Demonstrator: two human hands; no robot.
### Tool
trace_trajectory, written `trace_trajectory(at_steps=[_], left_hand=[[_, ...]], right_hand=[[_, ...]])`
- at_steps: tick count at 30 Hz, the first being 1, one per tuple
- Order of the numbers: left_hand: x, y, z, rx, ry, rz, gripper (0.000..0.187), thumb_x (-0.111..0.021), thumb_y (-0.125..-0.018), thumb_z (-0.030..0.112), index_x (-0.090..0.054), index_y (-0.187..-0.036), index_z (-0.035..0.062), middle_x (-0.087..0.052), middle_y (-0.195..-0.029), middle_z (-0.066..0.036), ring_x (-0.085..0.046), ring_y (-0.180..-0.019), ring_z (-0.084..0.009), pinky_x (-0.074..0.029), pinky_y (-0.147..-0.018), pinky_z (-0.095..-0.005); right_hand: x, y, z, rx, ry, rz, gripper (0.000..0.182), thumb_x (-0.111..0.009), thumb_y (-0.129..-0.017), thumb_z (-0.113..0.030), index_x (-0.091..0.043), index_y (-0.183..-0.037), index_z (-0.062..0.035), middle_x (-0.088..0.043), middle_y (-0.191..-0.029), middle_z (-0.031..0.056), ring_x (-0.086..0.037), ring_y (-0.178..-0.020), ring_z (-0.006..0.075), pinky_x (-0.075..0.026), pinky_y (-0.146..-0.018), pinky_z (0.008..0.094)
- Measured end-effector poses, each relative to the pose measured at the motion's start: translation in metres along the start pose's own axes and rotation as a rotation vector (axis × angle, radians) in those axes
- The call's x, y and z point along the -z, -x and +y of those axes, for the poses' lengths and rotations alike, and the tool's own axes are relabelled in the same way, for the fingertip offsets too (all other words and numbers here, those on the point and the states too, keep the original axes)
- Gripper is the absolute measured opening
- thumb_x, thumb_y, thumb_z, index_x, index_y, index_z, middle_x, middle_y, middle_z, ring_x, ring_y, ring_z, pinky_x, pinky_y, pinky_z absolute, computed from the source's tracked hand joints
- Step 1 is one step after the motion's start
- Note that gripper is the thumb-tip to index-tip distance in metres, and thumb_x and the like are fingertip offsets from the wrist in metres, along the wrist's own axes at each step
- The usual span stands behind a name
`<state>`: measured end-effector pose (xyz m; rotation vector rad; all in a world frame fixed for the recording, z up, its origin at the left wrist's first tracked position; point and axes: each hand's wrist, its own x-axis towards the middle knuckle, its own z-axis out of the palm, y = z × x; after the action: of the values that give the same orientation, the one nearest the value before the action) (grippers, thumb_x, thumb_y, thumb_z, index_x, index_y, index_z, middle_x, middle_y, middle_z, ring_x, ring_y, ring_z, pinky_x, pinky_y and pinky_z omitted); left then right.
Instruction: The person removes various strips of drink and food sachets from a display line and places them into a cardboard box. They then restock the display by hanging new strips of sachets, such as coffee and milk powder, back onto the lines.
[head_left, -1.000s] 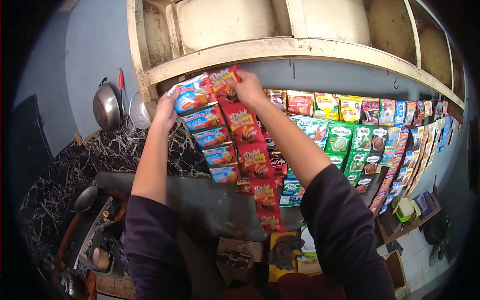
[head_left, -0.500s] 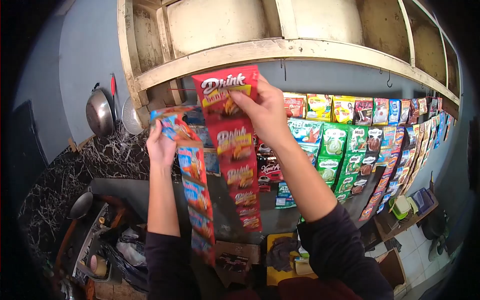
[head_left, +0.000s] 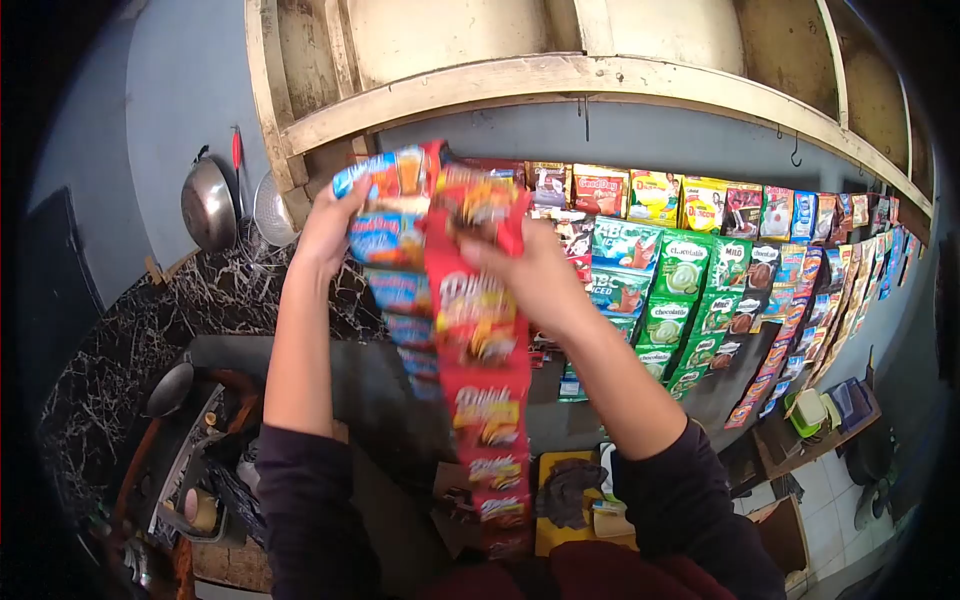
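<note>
My left hand [head_left: 333,225] pinches the left edge of a strip of blue drink sachets [head_left: 388,238] near its top. That strip hangs down, its right side partly covered by a strip of red "Drink" sachets [head_left: 485,310]. My right hand [head_left: 535,275] grips the red strip at its right edge, thumb across the front. Both strips are held up side by side before the wall, and the red one reaches lower. Motion blurs the upper red sachets.
Rows of hanging sachets, among them green Chocolatos packs [head_left: 684,265], line the wall on the right. Overhead runs a wooden shelf frame [head_left: 560,75] with hooks. A wok [head_left: 208,205] hangs at left. Below are a yellow stool-like surface [head_left: 555,475] and a wooden box [head_left: 780,535].
My right hand has lowered the red strip, which now overlaps the blue one. My left hand has raised the blue strip's top, turning its printed front more into view.
</note>
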<state>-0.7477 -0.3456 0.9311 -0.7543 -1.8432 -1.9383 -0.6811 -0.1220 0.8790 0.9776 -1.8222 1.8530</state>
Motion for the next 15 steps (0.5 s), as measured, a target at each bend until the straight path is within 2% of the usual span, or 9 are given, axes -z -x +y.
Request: trace_trajectory(at_steps=[1,4,5,8,9,11,13,14,15], left_hand=[[-0.005,-0.009,0.003,-0.079,-0.001,0.02,0.027,-0.053,-0.083,0.021,-0.053,-0.1,0.0002,-0.06,-0.091,-0.006,-0.057,-0.08,-0.0127,-0.047,-0.072,-0.0288],[-0.011,-0.021,0.013,-0.284,0.006,0.034,0.026,-0.052,-0.084,0.022,-0.053,-0.1,0.0021,-0.059,-0.095,-0.006,-0.056,-0.086,-0.0139,-0.045,-0.076,-0.0304],[-0.013,-0.024,0.019,-0.4,-0.005,0.026,0.027,-0.051,-0.084,0.024,-0.053,-0.102,0.0034,-0.058,-0.099,-0.006,-0.054,-0.092,-0.0152,-0.044,-0.08,-0.0329],[-0.018,-0.019,0.054,-0.539,0.205,0.02,0.033,-0.049,-0.085,0.024,-0.047,-0.111,0.0028,-0.052,-0.111,-0.007,-0.051,-0.099,-0.0183,-0.04,-0.085,-0.0341],[-0.016,-0.016,0.062,-0.582,0.235,0.001,0.033,-0.048,-0.086,0.024,-0.047,-0.11,0.0027,-0.052,-0.111,-0.007,-0.051,-0.099,-0.0182,-0.04,-0.085,-0.0335],[-0.013,-0.005,0.074,-0.63,0.186,0.051,0.033,-0.048,-0.086,0.024,-0.047,-0.111,0.0027,-0.052,-0.111,-0.007,-0.051,-0.099,-0.0179,-0.041,-0.085,-0.033],[-0.014,0.005,0.086,-0.685,0.12,0.132,0.032,-0.049,-0.086,0.024,-0.048,-0.11,0.0029,-0.053,-0.109,-0.007,-0.052,-0.097,-0.0166,-0.041,-0.083,-0.031],[-0.013,0.008,0.091,-0.707,0.089,0.143,0.032,-0.05,-0.085,0.025,-0.049,-0.108,0.0031,-0.054,-0.107,-0.006,-0.053,-0.095,-0.0154,-0.042,-0.082,-0.0299],[-0.012,0.012,0.095,-0.729,0.059,0.159,0.033,-0.051,-0.084,0.027,-0.05,-0.107,0.0033,-0.055,-0.105,-0.005,-0.053,-0.093,-0.0142,-0.042,-0.08,-0.0288]], right_hand=[[0.006,-0.014,-0.015,0.046,0.166,0.06,0.02,-0.059,-0.077,-0.006,-0.058,-0.095,0.0007,-0.06,-0.088,0.0043,-0.053,-0.081,0.0086,-0.042,-0.074,0.0244],[0.03,-0.061,-0.008,0.319,0.164,0.138,0.018,-0.056,-0.079,-0.005,-0.058,-0.096,0.0008,-0.061,-0.087,0.0026,-0.054,-0.078,0.0075,-0.042,-0.072,0.0231],[0.034,-0.07,-0.014,0.414,0.091,0.171,0.017,-0.063,-0.073,-0.011,-0.058,-0.085,0.0004,-0.057,-0.068,0.0086,-0.051,-0.061,0.0143,-0.042,-0.059,0.0295],[0.048,-0.073,-0.042,0.648,0.252,0.233,0.022,-0.062,-0.071,-0.005,-0.059,-0.093,-0.0059,-0.058,-0.09,0.0116,-0.055,-0.082,0.0261,-0.042,-0.072,0.0313],[0.049,-0.073,-0.054,0.79,0.26,0.286,0.021,-0.063,-0.07,-0.003,-0.059,-0.091,-0.0053,-0.059,-0.087,0.0106,-0.056,-0.081,0.0251,-0.043,-0.071,0.031],[0.052,-0.067,-0.073,0.823,0.368,0.393,0.019,-0.063,-0.07,-0.003,-0.06,-0.089,-0.0041,-0.06,-0.081,0.0092,-0.057,-0.074,0.0196,-0.044,-0.066,0.0287],[0.061,-0.065,-0.086,0.862,0.304,0.447,0.015,-0.063,-0.074,-0.003,-0.06,-0.088,0.0,-0.062,-0.076,0.0005,-0.052,-0.063,0.0035,-0.043,-0.058,0.0194],[0.065,-0.063,-0.1,1.013,0.295,0.472,0.012,-0.064,-0.073,-0.003,-0.061,-0.084,0.0006,-0.062,-0.076,0.0021,-0.054,-0.066,0.0044,-0.043,-0.06,0.0195],[0.066,-0.058,-0.111,1.041,0.115,0.396,0.01,-0.064,-0.071,-0.002,-0.062,-0.081,0.0012,-0.062,-0.075,0.0026,-0.055,-0.064,0.0058,-0.043,-0.059,0.019]])
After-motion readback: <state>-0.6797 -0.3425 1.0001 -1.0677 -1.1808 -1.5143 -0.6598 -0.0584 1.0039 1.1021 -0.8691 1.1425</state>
